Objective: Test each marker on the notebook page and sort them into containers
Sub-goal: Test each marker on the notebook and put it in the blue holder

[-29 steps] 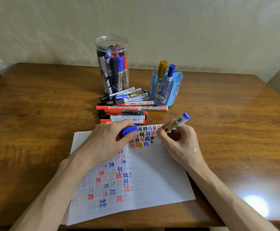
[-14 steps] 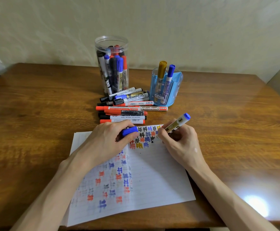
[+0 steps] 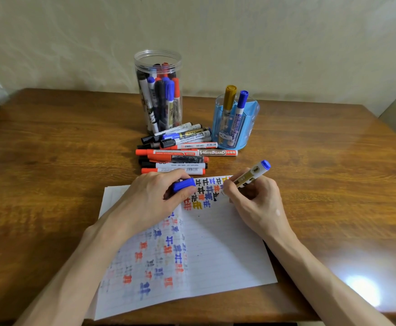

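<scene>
The left hand [image 3: 154,196] is resting on the lined paper page [image 3: 216,250], its fingers curling round a blue cap [image 3: 184,184]. Behind it, a tall clear plastic jar [image 3: 158,90] is holding upright markers, and loose markers [image 3: 175,151] are lying piled just in front of it. The right hand [image 3: 256,198] is pinching a slanted marker [image 3: 251,176], its lower end among the page's top marks. A blue plastic cup [image 3: 236,123] is standing behind, holding two markers. The glossy wooden table [image 3: 51,161] is lying open on both sides.

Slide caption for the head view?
Right hand tests white blue-ended marker on lined notebook page; left hand holds blue plastic cap.
</scene>
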Demonstrator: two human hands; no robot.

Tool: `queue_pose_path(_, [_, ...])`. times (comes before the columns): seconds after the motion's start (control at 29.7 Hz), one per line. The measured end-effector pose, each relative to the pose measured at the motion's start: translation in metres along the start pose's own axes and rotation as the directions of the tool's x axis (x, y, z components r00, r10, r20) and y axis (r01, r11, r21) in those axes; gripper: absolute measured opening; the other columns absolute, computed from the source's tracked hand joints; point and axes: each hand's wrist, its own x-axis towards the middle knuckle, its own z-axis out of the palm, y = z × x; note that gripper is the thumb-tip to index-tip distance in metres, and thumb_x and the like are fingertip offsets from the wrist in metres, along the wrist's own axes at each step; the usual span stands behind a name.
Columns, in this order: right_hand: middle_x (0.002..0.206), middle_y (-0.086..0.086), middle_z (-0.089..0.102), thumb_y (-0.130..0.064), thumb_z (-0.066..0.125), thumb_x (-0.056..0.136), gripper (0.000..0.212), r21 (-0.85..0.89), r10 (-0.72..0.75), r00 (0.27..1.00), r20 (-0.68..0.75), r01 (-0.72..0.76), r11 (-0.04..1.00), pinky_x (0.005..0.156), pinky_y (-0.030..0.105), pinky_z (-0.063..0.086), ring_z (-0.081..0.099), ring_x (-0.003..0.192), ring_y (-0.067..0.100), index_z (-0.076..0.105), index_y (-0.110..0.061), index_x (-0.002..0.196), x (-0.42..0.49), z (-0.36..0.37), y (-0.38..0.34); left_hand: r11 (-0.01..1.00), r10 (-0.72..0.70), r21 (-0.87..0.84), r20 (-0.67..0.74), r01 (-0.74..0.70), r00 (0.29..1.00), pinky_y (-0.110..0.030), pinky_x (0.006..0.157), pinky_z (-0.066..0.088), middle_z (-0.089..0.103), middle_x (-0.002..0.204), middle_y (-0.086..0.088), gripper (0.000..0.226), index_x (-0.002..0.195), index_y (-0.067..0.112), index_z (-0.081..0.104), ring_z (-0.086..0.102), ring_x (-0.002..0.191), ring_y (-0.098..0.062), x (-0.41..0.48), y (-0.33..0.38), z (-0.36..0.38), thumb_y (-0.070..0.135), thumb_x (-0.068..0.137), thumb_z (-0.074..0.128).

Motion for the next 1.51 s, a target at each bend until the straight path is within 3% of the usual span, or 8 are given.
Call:
queue_pose_path(0.1, [0.06, 0.0, 0.062, -0.028, 0.068, 0.091, 0.023, -0.018, -0.011, 1.0, -0.002, 0.011, 1.0, 0.048, 0.033, 0.041, 0.05, 0.052, 0.009, 0.065, -0.013, 0.074, 0.0, 0.001, -0.001, 1.0, -0.001, 0.003, -0.002, 0.001, 1.0, -0.032, 0.07, 0.054, 0.069, 0.084, 0.015, 0.041, 0.108, 0.037, 0.063, 0.064, 0.077, -0.006, 0.0, 0.0, 0.0, 0.068, 0.09, 0.043])
queue_pose_path(0.34, [0.054, -0.008, 0.05, -0.019, 0.069, 0.089, 0.029, -0.082, -0.013, 1.0, 0.027, 0.015, 0.997, 0.048, 0.023, 0.032, 0.04, 0.049, 0.005, 0.057, -0.007, 0.066, -0.002, 0.001, -0.003, 1.0, -0.002, 0.006, 0.0, 0.002, 1.0, -0.031, 0.069, 0.053, 0.069, 0.084, 0.015, 0.041, 0.106, 0.036, 0.063, 0.064, 0.076, -0.006, 0.001, 0.001, 0.0, 0.067, 0.09, 0.043])
queue_pose_path(0.57, [0.061, 0.003, 0.061, -0.037, 0.065, 0.087, 0.031, -0.055, -0.004, 1.0, -0.031, 0.002, 0.998, 0.049, 0.036, 0.041, 0.049, 0.051, 0.019, 0.063, -0.01, 0.072, -0.001, -0.001, -0.003, 1.0, -0.002, 0.005, -0.005, 0.002, 1.0, -0.032, 0.068, 0.052, 0.068, 0.08, 0.014, 0.037, 0.104, 0.036, 0.063, 0.063, 0.074, -0.008, 0.0, 0.0, -0.001, 0.065, 0.092, 0.046])
queue_pose_path(0.87, [0.055, -0.002, 0.047, -0.018, 0.07, 0.087, 0.03, -0.109, 0.018, 1.0, 0.002, -0.018, 0.994, 0.05, 0.029, 0.032, 0.037, 0.052, 0.005, 0.054, -0.003, 0.066, -0.002, 0.0, -0.002, 0.998, -0.006, -0.063, 0.013, 0.007, 1.0, -0.02, 0.07, 0.049, 0.069, 0.088, 0.018, 0.045, 0.11, 0.035, 0.066, 0.064, 0.082, -0.005, 0.0, 0.0, -0.002, 0.069, 0.084, 0.05])
queue_pose_path(1.04, [0.061, 0.002, 0.066, -0.01, 0.072, 0.096, 0.018, 0.139, 0.051, 0.999, -0.011, -0.049, 0.989, 0.049, 0.026, 0.045, 0.058, 0.052, 0.011, 0.068, -0.011, 0.079, 0.002, -0.002, -0.009, 0.989, 0.016, -0.143, -0.02, -0.018, 1.0, -0.009, 0.072, 0.046, 0.065, 0.091, 0.027, 0.04, 0.109, 0.039, 0.065, 0.062, 0.089, 0.003, 0.0, 0.002, -0.002, 0.066, 0.08, 0.059])
queue_pose_path(1.18, [0.072, 0.016, 0.072, -0.016, 0.073, 0.099, 0.013, 0.333, 0.056, 0.996, 0.066, -0.075, 0.94, 0.056, 0.017, 0.049, 0.066, 0.058, 0.022, 0.071, -0.004, 0.093, 0.001, -0.003, -0.018, 0.988, 0.02, -0.156, 0.015, -0.017, 1.0, -0.017, 0.073, 0.053, 0.069, 0.097, 0.024, 0.044, 0.112, 0.04, 0.066, 0.065, 0.089, 0.0, 0.0, 0.002, -0.002, 0.068, 0.08, 0.056])
queue_pose_path(1.34, [0.07, 0.012, 0.073, -0.014, 0.074, 0.096, 0.013, 0.373, 0.03, 0.994, 0.105, -0.067, 0.926, 0.053, 0.011, 0.046, 0.063, 0.052, 0.012, 0.073, -0.002, 0.095, 0.001, -0.003, -0.021, 0.988, 0.031, -0.152, 0.028, -0.026, 0.999, -0.016, 0.071, 0.052, 0.071, 0.096, 0.021, 0.043, 0.113, 0.041, 0.067, 0.066, 0.088, 0.0, 0.0, 0.002, -0.002, 0.066, 0.08, 0.056])
queue_pose_path(1.51, [0.082, 0.001, 0.08, -0.021, 0.085, 0.083, 0.018, 0.31, 0.038, 0.979, 0.2, -0.1, 0.946, 0.06, 0.02, 0.053, 0.067, 0.061, 0.009, 0.08, -0.013, 0.099, 0.001, -0.003, -0.02, 0.985, 0.052, -0.166, 0.018, -0.048, 0.999, -0.017, 0.077, 0.051, 0.071, 0.098, 0.021, 0.051, 0.115, 0.041, 0.069, 0.065, 0.093, 0.002, -0.002, 0.003, -0.003, 0.07, 0.078, 0.049])
